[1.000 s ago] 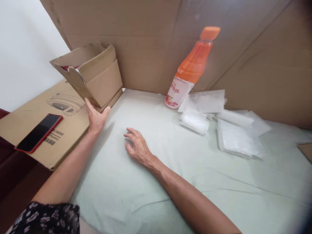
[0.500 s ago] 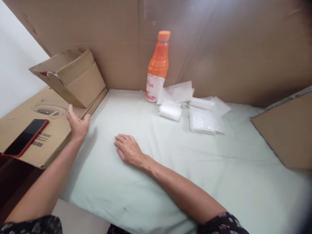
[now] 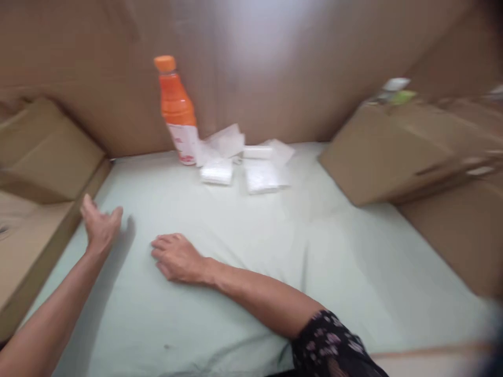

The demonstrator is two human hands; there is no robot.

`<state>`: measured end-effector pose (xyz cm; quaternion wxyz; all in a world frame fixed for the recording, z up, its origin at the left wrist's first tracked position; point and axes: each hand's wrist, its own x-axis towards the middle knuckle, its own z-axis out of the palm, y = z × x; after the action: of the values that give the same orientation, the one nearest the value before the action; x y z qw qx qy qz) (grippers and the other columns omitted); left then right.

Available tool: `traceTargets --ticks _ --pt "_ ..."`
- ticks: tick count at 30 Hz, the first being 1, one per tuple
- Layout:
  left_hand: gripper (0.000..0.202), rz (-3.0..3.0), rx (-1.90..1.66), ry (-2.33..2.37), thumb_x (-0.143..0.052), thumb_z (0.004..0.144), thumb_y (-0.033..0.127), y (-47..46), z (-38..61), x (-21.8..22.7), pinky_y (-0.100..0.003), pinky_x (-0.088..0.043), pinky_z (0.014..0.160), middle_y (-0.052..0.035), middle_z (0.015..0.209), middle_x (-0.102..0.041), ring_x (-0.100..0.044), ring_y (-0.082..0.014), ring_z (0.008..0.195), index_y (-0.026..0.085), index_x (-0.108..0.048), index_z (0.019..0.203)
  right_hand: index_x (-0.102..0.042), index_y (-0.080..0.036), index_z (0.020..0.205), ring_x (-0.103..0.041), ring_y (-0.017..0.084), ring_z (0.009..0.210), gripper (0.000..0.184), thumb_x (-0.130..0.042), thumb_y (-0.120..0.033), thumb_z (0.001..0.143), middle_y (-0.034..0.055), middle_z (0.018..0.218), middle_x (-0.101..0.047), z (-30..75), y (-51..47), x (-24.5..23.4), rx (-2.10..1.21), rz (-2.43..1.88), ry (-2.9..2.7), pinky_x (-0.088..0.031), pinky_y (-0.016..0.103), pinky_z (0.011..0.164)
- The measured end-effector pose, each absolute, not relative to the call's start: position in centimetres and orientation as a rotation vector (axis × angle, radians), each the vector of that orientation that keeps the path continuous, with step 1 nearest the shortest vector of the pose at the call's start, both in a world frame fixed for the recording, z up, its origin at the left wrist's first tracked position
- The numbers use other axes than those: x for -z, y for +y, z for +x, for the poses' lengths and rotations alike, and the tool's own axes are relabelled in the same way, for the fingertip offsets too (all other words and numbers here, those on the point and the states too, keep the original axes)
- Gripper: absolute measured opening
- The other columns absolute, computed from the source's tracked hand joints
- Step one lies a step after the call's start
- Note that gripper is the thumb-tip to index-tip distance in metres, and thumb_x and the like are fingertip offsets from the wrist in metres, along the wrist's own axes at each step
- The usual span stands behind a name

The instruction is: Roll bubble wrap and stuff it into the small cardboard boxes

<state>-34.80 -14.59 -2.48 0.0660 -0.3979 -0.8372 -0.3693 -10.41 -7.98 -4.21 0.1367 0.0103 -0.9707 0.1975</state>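
Note:
My left hand (image 3: 99, 225) hovers open above the pale green cloth (image 3: 251, 262), fingers apart, holding nothing, just right of a flat cardboard box (image 3: 27, 235) at the left edge. Flat on the cloth lies my right hand (image 3: 176, 257), fingers stretched out, palm down and holding nothing. An orange bottle (image 3: 177, 112) with an orange cap stands at the back against the cardboard wall. Several white plastic packets (image 3: 243, 165) lie beside it to the right. The picture is smeared by motion.
A small brown carton (image 3: 43, 152) sits at the back left on the flat box. More cardboard boxes (image 3: 393, 152) stand at the right of the cloth. A tall cardboard wall (image 3: 251, 68) closes the back.
The view has swung to the right, bringing the right-hand boxes in and the red phone out. My left hand has drawn back from the small carton. My right hand stays flat on the cloth.

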Motion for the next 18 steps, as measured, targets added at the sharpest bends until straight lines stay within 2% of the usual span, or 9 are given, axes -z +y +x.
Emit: traceTargets --ticks 1,3,5,8,11,12,13,15,18 --pt "0.085 -1.226 1.114 -2.558 -0.065 0.079 0.045 -14.2 -33.1 3.2 -0.079 -0.030 0.114 -0.0234 0.149 -0.046 -0.041 -0.0504 0.141 0.012 -0.031 0.150 -0.069 -0.017 0.113 -0.055 0.024 0.135 0.023 -0.061 -0.029 0.096 0.0091 0.140 -0.065 -10.1 -8.1 4.2 -0.511 0.055 -2.820 -0.045 0.038 0.109" --pt "0.063 -1.394 1.011 -2.586 -0.063 0.079 0.047 -13.7 -29.8 4.7 -0.072 -0.034 0.116 -0.0167 0.141 -0.057 -0.048 -0.0480 0.138 0.019 -0.052 0.135 -0.068 -0.018 0.118 -0.055 0.023 0.133 0.026 -0.058 -0.030 0.097 0.0064 0.142 -0.064 -8.5 -7.5 4.2 -0.414 0.166 -2.848 -0.047 0.037 0.106" --pt "0.046 -1.623 0.884 -2.533 -0.057 0.084 0.049 -13.8 -27.0 5.9 -0.067 -0.038 0.117 -0.0132 0.138 -0.063 -0.052 -0.0451 0.136 0.024 -0.062 0.121 -0.069 -0.019 0.118 -0.058 0.021 0.130 0.025 -0.058 -0.030 0.098 0.0042 0.136 -0.068 -5.0 -5.6 3.5 -0.411 0.258 -2.882 -0.048 0.036 0.103" --pt "0.043 -1.836 0.798 -2.444 -0.050 0.090 0.053 -14.6 -23.8 6.8 -0.066 -0.041 0.113 -0.0140 0.142 -0.062 -0.052 -0.0440 0.138 0.026 -0.065 0.120 -0.073 -0.018 0.111 -0.064 0.021 0.122 0.021 -0.065 -0.026 0.093 0.0068 0.121 -0.075 3.2 -0.6 0.3 -0.459 -0.040 -2.846 -0.049 0.035 0.105" --pt "0.044 -1.873 0.818 -2.404 -0.049 0.092 0.054 -15.6 -21.6 6.7 -0.065 -0.041 0.113 -0.0133 0.143 -0.062 -0.052 -0.0425 0.139 0.029 -0.065 0.123 -0.074 -0.018 0.111 -0.061 0.027 0.129 0.029 -0.075 -0.013 0.082 0.0132 0.132 -0.070 12.2 6.6 -5.3 -0.198 -0.859 -2.469 -0.043 0.044 0.110" --pt "0.044 -1.858 0.824 -2.396 -0.049 0.092 0.054 -15.7 -21.1 6.6 -0.065 -0.041 0.113 -0.0135 0.142 -0.062 -0.052 -0.0422 0.139 0.029 -0.066 0.123 -0.073 -0.019 0.113 -0.057 0.027 0.134 0.033 -0.076 -0.011 0.080 0.0130 0.137 -0.068 14.8 9.1 -7.3 -0.081 -1.070 -2.336 -0.039 0.046 0.112" --pt "0.044 -1.841 0.820 -2.393 -0.048 0.092 0.054 -15.7 -20.7 6.4 -0.064 -0.041 0.113 -0.0144 0.142 -0.062 -0.052 -0.0422 0.139 0.027 -0.066 0.123 -0.071 -0.016 0.117 -0.050 0.032 0.141 0.037 -0.074 -0.009 0.081 0.0178 0.146 -0.060 17.1 11.4 -9.1 -0.022 -1.169 -2.228 -0.031 0.052 0.115" --pt "0.047 -1.808 0.797 -2.387 -0.046 0.093 0.053 -15.7 -20.0 6.1 -0.063 -0.042 0.112 -0.0179 0.141 -0.063 -0.053 -0.0428 0.137 0.023 -0.067 0.122 -0.065 -0.005 0.122 -0.036 0.040 0.149 0.040 -0.072 -0.013 0.084 0.0295 0.154 -0.047 20.5 15.4 -11.9 0.041 -1.327 -2.058 -0.019 0.064 0.112" --pt "0.049 -1.816 0.775 -2.372 -0.046 0.094 0.051 -15.5 -19.6 5.8 -0.061 -0.042 0.112 -0.0199 0.141 -0.063 -0.054 -0.0416 0.137 0.019 -0.067 0.123 -0.065 0.000 0.107 -0.049 0.039 0.140 0.033 -0.061 -0.028 0.090 0.0322 0.140 -0.059 22.9 18.2 -13.9 0.085 -1.818 -1.966 -0.029 0.058 0.098"
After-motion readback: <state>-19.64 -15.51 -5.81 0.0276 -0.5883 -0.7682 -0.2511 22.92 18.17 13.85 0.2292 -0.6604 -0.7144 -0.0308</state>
